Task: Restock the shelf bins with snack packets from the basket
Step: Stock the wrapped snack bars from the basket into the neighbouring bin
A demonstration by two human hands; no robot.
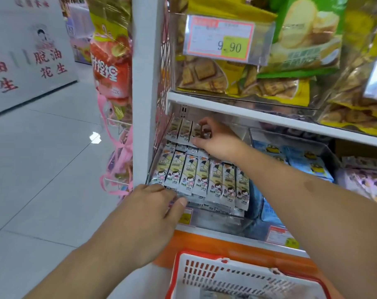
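Clear bin (243, 221) | right hand (215, 139) pinches rear packets (184, 128) | left hand (148, 210) fingertips hidden, grip unclear | basket (243, 277) cut off

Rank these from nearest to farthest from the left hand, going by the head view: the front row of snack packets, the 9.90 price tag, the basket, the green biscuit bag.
From the left hand:
1. Front row of snack packets, touching its fingertips.
2. Basket, just below, to the right.
3. 9.90 price tag, upper shelf.
4. Green biscuit bag, further right on that shelf.

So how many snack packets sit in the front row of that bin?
7 snack packets side by side in the front row, from the left hand rightward; more rows behind, by the right hand, partly hidden.
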